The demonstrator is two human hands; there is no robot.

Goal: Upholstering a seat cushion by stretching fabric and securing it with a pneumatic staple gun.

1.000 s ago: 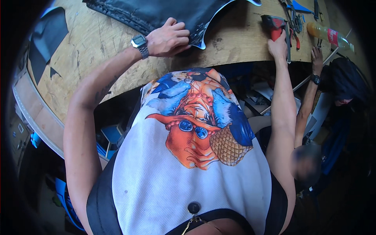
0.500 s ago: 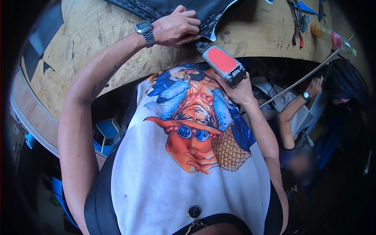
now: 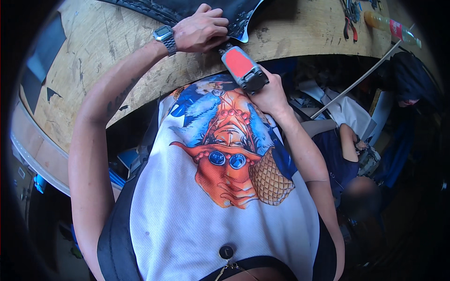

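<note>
A black sheet of leather-like material (image 3: 187, 8) with a pale underside edge lies at the far side of the wooden table. On its near edge rests my left hand (image 3: 202, 32), fingers curled and closed over the material at the table's front edge. My right hand (image 3: 271, 93) is wrapped round the handle of a grey staple gun with a red top (image 3: 239, 63). The gun's nose points at the table edge, right beside my left fingertips. Whether it touches the material there cannot be made out.
Pliers with red handles (image 3: 350, 30) and a bottle of yellowish liquid (image 3: 391, 29) lie at the table's (image 3: 300, 40) far right. A long thin rod (image 3: 356, 80) slants down past its edge. Another person (image 3: 335, 154) sits at the lower right. Dark scraps (image 3: 40, 65) lie at left.
My right hand has brought the staple gun left and up, close to my left hand. My left hand keeps its grip on the material. The other person's arm has dropped lower.
</note>
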